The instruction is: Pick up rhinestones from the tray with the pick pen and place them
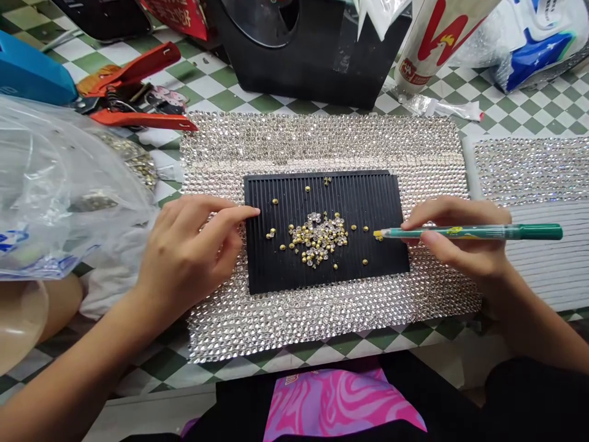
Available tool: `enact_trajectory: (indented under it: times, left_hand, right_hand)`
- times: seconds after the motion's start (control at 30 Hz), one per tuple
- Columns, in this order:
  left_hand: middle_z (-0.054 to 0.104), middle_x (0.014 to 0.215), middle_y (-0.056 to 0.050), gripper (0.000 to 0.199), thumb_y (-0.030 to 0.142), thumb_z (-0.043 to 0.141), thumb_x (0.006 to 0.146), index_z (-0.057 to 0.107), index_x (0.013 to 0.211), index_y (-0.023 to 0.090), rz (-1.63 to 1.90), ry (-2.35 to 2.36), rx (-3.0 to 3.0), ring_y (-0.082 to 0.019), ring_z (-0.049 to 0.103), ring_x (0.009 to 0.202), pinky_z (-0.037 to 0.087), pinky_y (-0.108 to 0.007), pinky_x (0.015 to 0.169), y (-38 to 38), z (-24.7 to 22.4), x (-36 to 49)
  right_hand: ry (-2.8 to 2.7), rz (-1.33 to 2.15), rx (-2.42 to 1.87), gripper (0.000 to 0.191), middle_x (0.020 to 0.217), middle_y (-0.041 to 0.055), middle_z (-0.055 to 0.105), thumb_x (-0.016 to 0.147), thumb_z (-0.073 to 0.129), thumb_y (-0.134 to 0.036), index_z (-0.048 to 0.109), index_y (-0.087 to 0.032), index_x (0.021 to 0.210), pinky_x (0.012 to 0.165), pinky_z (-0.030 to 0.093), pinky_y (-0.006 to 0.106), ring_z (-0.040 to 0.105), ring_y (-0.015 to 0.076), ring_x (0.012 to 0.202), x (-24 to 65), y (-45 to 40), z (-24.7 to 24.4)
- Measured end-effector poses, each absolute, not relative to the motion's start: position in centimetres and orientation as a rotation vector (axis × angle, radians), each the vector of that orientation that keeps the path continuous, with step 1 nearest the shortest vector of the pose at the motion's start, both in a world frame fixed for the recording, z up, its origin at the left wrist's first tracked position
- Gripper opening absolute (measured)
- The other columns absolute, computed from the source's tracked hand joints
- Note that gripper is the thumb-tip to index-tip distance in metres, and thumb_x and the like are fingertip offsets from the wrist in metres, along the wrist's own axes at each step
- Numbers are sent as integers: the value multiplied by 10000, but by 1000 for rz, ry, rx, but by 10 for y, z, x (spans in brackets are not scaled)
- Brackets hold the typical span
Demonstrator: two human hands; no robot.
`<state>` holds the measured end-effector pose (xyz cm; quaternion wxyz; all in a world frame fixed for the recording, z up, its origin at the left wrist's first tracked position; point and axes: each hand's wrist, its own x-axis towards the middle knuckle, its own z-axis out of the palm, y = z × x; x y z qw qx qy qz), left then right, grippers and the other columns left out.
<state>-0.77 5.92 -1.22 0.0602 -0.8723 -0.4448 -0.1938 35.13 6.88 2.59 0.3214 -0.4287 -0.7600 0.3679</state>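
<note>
A black ridged tray (pixel 381 202) lies on a sparkling rhinestone sheet (pixel 322 138). Loose rhinestones (pixel 322 239), clear on top and gold at the back, are heaped in its middle, with several scattered around. My right hand (pixel 460 236) pinches a green pen-like stick (pixel 488 231), level above the tray's right edge. Its yellowish tip is at a rhinestone on the right of the tray; whether it touches I cannot tell. My left hand (pixel 193 245) rests at the tray's left edge, index finger stretched out to the rim, the other fingers loosely curled with nothing seen in them.
Red-handled pliers (pixel 138 116) and a clear plastic bag (pixel 59 184) are at the left. A black box-like device (pixel 313 61) and a white cup (pixel 437 43) stand behind. Another rhinestone sheet (pixel 534 172) with white strips lies at the right, on a checkered tablecloth (pixel 519 116).
</note>
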Motion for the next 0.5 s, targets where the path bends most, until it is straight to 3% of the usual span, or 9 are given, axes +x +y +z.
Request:
enact_trajectory:
  times: [0.5]
  left_hand:
    - [601,971,-25,283,58,528,899,609,1128,204,-631,-1345,-2628,-184,559,900,458,-312,859,59,-16,-7]
  right_hand:
    - [-1976,922,-1053,201,718,9,684,793,632,-143,748,-253,916,498,452,320,623,156,598,361,67,16]
